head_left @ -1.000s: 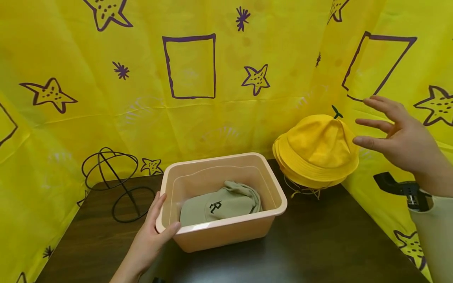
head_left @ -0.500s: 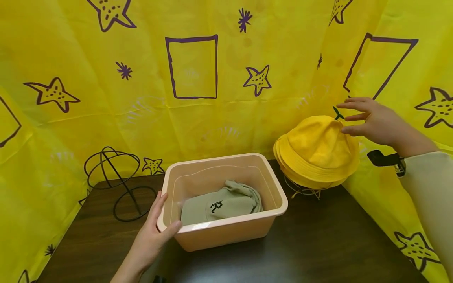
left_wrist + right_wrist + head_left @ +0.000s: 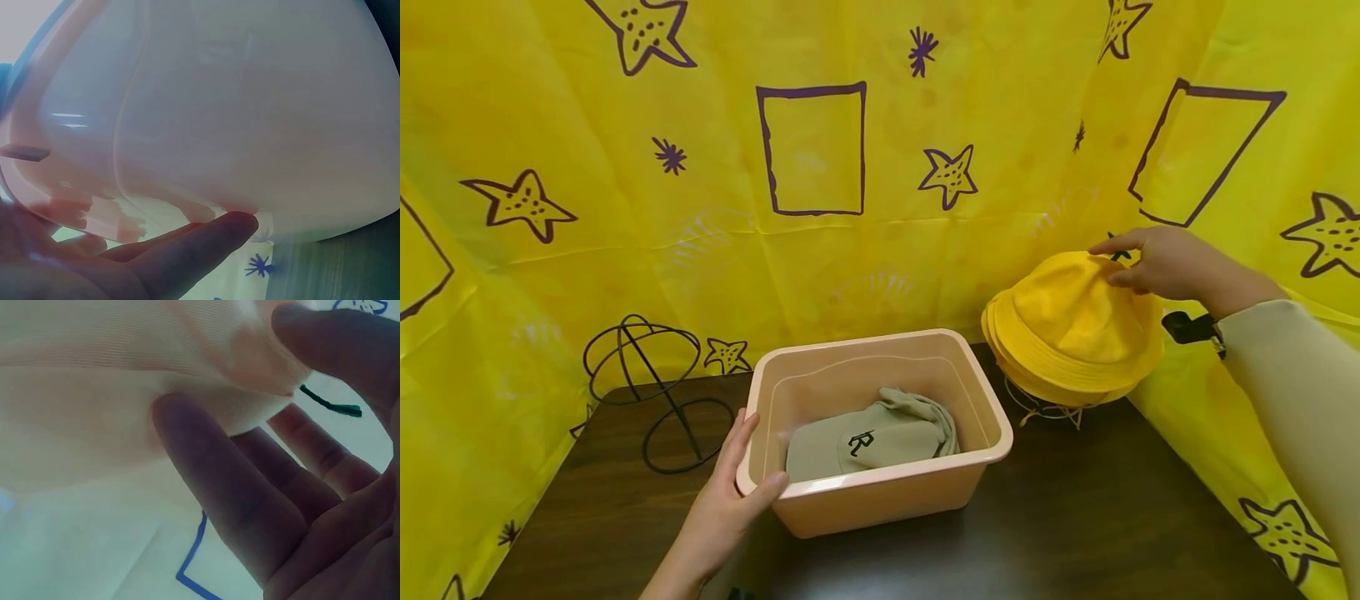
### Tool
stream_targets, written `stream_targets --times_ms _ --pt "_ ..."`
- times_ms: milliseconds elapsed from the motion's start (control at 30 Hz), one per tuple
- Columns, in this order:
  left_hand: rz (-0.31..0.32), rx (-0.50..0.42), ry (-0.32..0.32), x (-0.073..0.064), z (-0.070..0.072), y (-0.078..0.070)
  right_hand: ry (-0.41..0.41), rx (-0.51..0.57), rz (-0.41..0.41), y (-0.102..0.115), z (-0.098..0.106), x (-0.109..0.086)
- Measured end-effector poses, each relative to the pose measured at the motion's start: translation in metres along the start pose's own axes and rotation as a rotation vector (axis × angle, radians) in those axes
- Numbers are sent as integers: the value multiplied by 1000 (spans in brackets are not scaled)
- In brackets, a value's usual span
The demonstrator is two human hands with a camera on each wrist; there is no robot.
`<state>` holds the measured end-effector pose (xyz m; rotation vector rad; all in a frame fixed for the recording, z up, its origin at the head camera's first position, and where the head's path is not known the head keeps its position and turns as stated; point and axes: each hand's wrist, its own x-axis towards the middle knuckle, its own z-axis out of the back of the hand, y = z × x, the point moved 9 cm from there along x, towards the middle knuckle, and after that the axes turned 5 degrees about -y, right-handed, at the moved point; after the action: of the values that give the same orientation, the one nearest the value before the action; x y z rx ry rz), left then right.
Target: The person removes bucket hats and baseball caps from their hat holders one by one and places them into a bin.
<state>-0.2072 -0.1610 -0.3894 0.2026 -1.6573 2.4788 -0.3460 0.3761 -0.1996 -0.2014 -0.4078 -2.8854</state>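
A stack of yellow bucket hats (image 3: 1067, 308) sits at the back right, a green sprout on its crown. My right hand (image 3: 1172, 262) reaches over the crown. In the right wrist view, the fingers (image 3: 212, 469) are spread around the hat's top (image 3: 94, 412), one fingertip on the cloth. My left hand (image 3: 722, 500) holds the front left corner of a peach plastic bin (image 3: 880, 504), thumb at the front rim, fingers along the left side. That side of the bin (image 3: 250, 125) fills the left wrist view. Inside lies a grey-green cap (image 3: 827, 442) with a black R.
A black wire hat stand (image 3: 662, 387) stands on the dark wood table (image 3: 602, 500), left of the bin. Thin wire and cords (image 3: 1052, 410) show under the hats. A yellow cloth (image 3: 715, 83) with purple stars hangs behind and along both sides.
My right hand has moved left and down from beside the hats onto the top of the crown. The left hand, bin and cap stay in place.
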Motion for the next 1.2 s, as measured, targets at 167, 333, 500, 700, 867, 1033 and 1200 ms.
stream_targets --times_ms 167,333,500,700,867,1033,1200 --pt "6 -13 1 -1 -1 1 -26 -30 19 1 -3 2" --pt "-2 -30 -4 -1 -1 -1 -89 -77 36 -1 3 2" --pt "-4 -35 -5 -1 -1 -2 -117 -63 -7 -8 12 -1" --pt "4 -41 1 -1 0 -2 -138 -8 -58 -13 26 -4" --pt "1 -39 -1 -1 0 -1 -185 54 -102 -16 43 -7" --pt "-11 -42 -8 -2 0 -1 -198 71 -120 -9 60 -9" --pt "-8 -38 -5 -1 0 -1 -224 70 -126 1 71 -12"
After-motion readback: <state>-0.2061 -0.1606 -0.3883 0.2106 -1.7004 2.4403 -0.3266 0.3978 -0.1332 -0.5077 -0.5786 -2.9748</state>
